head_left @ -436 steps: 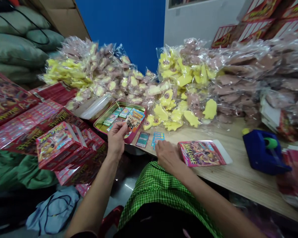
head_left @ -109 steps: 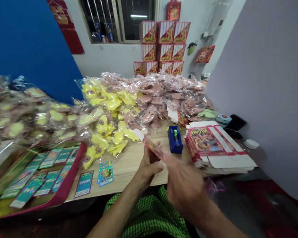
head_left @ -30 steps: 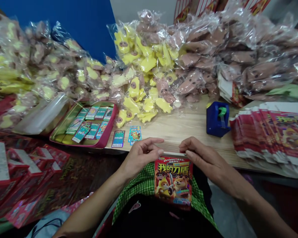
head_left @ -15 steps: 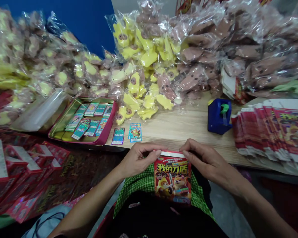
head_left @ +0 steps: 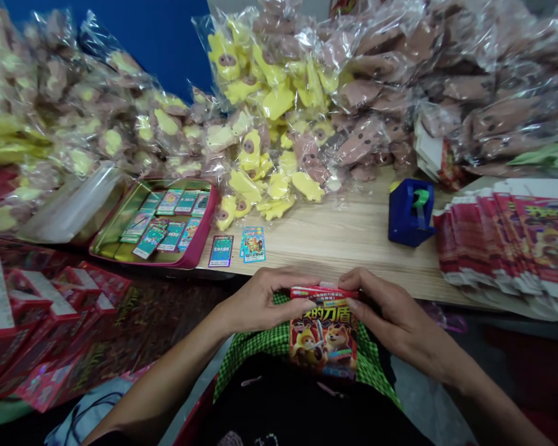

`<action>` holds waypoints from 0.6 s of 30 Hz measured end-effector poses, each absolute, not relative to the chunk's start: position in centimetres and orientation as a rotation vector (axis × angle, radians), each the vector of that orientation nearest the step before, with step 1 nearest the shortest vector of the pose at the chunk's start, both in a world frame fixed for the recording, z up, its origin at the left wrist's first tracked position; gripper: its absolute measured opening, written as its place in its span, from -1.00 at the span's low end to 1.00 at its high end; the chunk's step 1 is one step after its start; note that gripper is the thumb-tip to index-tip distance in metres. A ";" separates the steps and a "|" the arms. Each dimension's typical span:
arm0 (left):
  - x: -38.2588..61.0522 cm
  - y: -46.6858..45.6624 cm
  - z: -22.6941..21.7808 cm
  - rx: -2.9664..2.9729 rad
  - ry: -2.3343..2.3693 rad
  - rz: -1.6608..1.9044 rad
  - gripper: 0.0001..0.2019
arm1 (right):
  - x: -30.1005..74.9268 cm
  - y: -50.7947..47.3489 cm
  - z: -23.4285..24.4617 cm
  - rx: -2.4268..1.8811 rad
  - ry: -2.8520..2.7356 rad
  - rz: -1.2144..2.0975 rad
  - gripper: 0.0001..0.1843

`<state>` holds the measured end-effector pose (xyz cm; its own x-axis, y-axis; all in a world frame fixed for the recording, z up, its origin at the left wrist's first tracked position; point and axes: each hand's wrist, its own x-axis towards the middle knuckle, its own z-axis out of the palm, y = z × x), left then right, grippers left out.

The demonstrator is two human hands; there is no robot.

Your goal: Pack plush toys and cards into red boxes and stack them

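Note:
Between my hands, upright over my lap at the table's front edge, is a small red printed box (head_left: 323, 347) with cartoon animals and yellow lettering. My left hand (head_left: 265, 300) grips its upper left side, thumb on the front face and fingers behind the top. On the upper right, my right hand (head_left: 385, 310) holds it the same way, thumb on the lettering. The fingers behind the box are partly hidden. Two spots of trading cards lie just beyond: a dark purple-edged card (head_left: 221, 251) and a light blue card (head_left: 253, 244).
A pink-rimmed tin (head_left: 204, 241) of cards stands left. A blue tape dispenser (head_left: 409, 214) and flat red boxes (head_left: 474, 241) are at right. Bagged yellow and brown toys (head_left: 279, 142) pile along the back. Red boxes (head_left: 60, 310) fill the lower left.
The white strip along the box's top is no longer visible, and the top edge now looks folded down. Both thumbs have moved down onto the front face.

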<state>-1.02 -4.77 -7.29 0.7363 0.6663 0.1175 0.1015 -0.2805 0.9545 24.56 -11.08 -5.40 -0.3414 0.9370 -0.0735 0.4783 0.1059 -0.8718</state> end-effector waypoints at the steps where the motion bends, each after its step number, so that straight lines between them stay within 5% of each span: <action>1: -0.9 -5.0 -7.4 1.818 0.593 0.631 -0.65 | 24.4 -11.2 -5.7 -1.361 -1.874 1.139 -0.81; 7: 0.0 -4.8 -6.1 1.767 0.699 0.903 -0.74 | 24.2 -11.2 -5.8 -1.249 -1.659 0.994 -0.81; 11: 0.8 -2.1 -3.9 1.915 0.800 1.387 -0.64 | 28.0 -8.9 -5.2 -1.679 -1.190 0.686 -0.60; 18: 4.6 1.4 -6.9 2.173 0.695 1.484 -0.75 | 33.4 -3.0 -7.3 -2.063 -0.612 0.694 -0.79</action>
<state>4.65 1.40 -6.95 0.3068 0.6122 0.7288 0.1677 -0.7885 0.5917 33.43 -3.04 -7.30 0.7258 0.6411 -0.2493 0.1676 -0.5164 -0.8398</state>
